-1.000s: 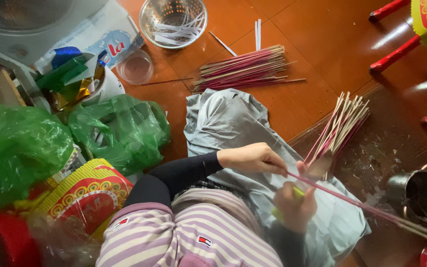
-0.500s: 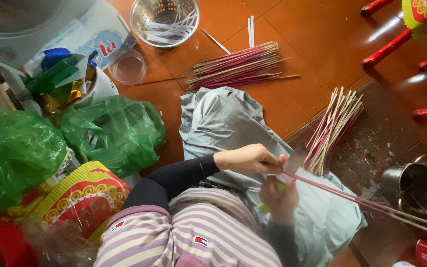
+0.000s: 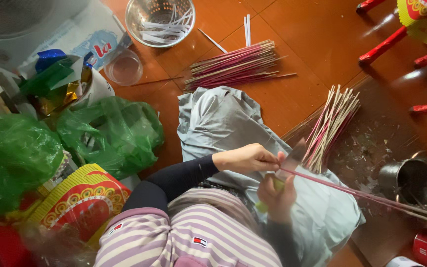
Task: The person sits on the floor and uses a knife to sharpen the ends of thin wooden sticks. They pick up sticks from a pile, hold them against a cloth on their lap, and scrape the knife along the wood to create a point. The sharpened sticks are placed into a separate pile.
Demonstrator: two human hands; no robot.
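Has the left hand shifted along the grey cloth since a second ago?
No. The left hand sits at the same spot on the grey cloth, pinching the long stick beside the right hand; only the camera moved.

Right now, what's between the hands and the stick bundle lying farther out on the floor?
Head view: a crumpled grey cloth fills the stretch from the left hand and right hand to the stick bundle, with a thin strip of bare floor at the far end.

green bags (image 3: 109, 133), metal colander (image 3: 160, 21), steel pot (image 3: 413, 183)
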